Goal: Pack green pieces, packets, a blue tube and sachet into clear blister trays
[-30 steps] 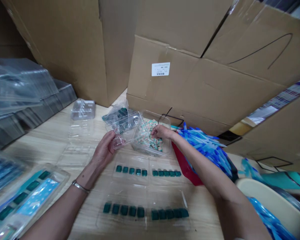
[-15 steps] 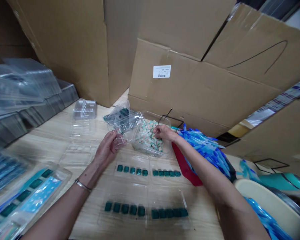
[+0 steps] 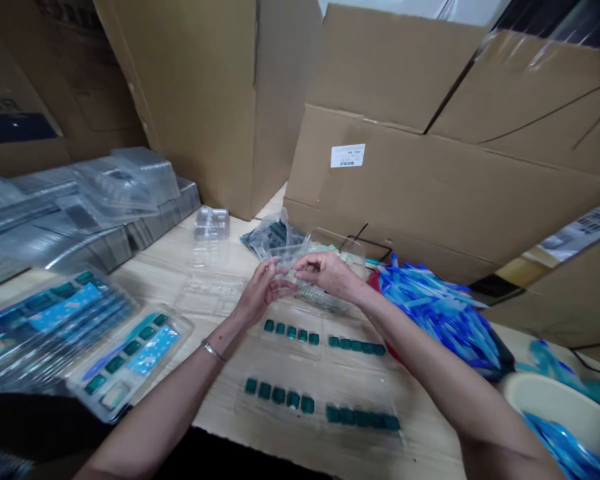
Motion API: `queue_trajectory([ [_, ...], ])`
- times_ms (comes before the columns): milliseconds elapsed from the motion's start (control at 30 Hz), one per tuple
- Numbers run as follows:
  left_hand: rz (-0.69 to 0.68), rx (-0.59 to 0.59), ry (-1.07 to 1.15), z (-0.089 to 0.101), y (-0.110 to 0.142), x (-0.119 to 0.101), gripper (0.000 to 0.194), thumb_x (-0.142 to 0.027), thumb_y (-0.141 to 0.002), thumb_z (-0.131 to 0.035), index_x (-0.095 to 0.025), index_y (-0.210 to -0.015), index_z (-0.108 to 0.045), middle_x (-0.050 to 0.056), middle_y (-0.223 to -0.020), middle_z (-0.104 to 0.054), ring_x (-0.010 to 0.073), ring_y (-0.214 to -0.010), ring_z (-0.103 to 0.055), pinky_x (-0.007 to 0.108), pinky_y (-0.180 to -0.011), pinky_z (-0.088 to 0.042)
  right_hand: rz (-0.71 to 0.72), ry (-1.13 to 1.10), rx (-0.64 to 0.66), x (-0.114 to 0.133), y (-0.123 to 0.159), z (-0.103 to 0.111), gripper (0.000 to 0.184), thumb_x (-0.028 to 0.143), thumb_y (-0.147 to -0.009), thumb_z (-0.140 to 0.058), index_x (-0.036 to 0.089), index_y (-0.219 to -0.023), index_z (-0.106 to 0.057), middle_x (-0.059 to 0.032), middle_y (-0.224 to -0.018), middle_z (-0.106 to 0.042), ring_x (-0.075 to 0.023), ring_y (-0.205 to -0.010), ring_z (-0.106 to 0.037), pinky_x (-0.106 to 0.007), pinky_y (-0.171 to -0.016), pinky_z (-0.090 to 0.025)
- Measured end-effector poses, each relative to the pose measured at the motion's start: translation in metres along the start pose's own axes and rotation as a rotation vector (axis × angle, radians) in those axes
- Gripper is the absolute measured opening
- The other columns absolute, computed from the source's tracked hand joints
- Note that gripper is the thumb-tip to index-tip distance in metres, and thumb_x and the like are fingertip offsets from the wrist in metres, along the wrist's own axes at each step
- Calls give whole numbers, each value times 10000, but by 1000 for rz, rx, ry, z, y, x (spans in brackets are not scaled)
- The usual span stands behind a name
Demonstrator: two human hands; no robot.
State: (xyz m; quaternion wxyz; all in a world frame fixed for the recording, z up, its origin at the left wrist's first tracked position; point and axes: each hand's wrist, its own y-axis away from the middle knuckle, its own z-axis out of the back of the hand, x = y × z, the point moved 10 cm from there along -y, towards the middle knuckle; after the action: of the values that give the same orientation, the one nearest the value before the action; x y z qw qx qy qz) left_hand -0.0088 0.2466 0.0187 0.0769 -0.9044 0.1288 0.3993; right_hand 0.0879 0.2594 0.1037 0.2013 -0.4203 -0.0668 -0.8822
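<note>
My left hand [image 3: 261, 291] is closed on the near edge of a clear plastic blister tray [image 3: 285, 252]. Over that tray, my right hand [image 3: 326, 273] is pinched, with what looks like a small pale-and-green block at its fingertips, mostly hidden. Behind the right hand stands a clear bin [image 3: 347, 239] of small pale-and-green blocks, partly covered by it. Below both hands lie several clear trays holding rows of dark green squares [image 3: 279, 395]. A plastic bag [image 3: 275, 233] of dark green pieces sits behind the left hand.
Filled packs [image 3: 130, 357] and stacked clear trays [image 3: 130, 187] stand at the left. To the right, a red container holds blue pens [image 3: 430, 310], with a cream tub [image 3: 545, 393] nearer me. Cardboard boxes [image 3: 405, 180] wall off the back. The table's front edge shows below.
My right hand has come out of the bin of small blocks and moved left, over the tray in my left hand. The camera view has swung left, bringing more filled packs into sight.
</note>
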Motion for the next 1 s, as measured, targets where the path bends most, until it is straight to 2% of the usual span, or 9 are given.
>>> queue_trajectory([
  [167,33,66,-8,-2,-1,10,347,-350,-855,-540,-217,-1170,-484,55,-1046,-610,169,-801,-650,456,-808,-521,225,275,114,18,2,-26,142,132,-778,-561,164,-815,-694,-3,-716,-659,-110,-659,-570,-219,-624,-409],
  [300,44,84,16,-1,-1,14,329,-338,-860,-534,-214,-1162,-494,66,-1066,-607,172,-819,-643,437,-790,-531,359,391,141,36,12,-33,189,83,-802,-513,164,-837,-680,-51,-881,-678,-142,-836,-593,-254,-752,-429],
  [500,56,108,23,-5,1,17,314,-323,-866,-524,-215,-1160,-499,67,-1082,-596,186,-840,-643,422,-754,-547,330,456,51,33,13,-38,162,59,-789,-526,148,-794,-662,-46,-835,-637,-131,-772,-567,-239,-719,-416],
  [633,67,90,17,-3,1,18,309,-317,-856,-541,-207,-1143,-511,76,-1100,-607,185,-824,-654,410,-744,-553,286,477,-45,34,16,-32,98,87,-800,-550,139,-802,-633,-40,-813,-627,-129,-755,-554,-229,-704,-404],
  [733,69,53,10,3,-1,15,299,-307,-840,-566,-184,-1110,-530,76,-1035,-640,194,-808,-666,401,-745,-556,282,508,-151,36,19,1,93,192,-837,-557,147,-814,-635,-45,-820,-636,-131,-759,-555,-224,-699,-396],
  [800,61,4,7,10,-3,11,289,-304,-828,-581,-170,-1081,-539,66,-965,-660,209,-791,-676,396,-733,-561,190,583,-260,23,19,40,152,245,-859,-532,146,-830,-643,-55,-833,-652,-134,-756,-565,-223,-686,-390],
  [867,50,-54,8,18,-6,6,277,-297,-820,-590,-162,-1058,-545,57,-918,-672,213,-768,-683,392,-721,-566,13,732,-262,-6,16,71,177,226,-863,-502,144,-853,-659,-70,-867,-671,-145,-782,-586,-221,-678,-386],
  [933,44,-92,9,22,-8,3,268,-283,-818,-589,-159,-1052,-546,56,-901,-678,212,-752,-688,389,-709,-571,-189,898,-96,-50,13,80,186,158,-829,-501,152,-875,-682,-77,-916,-688,-162,-850,-605,-216,-692,-389],
  [1000,43,-106,10,24,-8,2,261,-274,-817,-588,-155,-1045,-547,56,-896,-682,212,-743,-689,386,-699,-575,-319,985,108,-90,13,72,194,112,-768,-541,162,-859,-705,-74,-936,-702,-174,-896,-616,-204,-701,-398],
])
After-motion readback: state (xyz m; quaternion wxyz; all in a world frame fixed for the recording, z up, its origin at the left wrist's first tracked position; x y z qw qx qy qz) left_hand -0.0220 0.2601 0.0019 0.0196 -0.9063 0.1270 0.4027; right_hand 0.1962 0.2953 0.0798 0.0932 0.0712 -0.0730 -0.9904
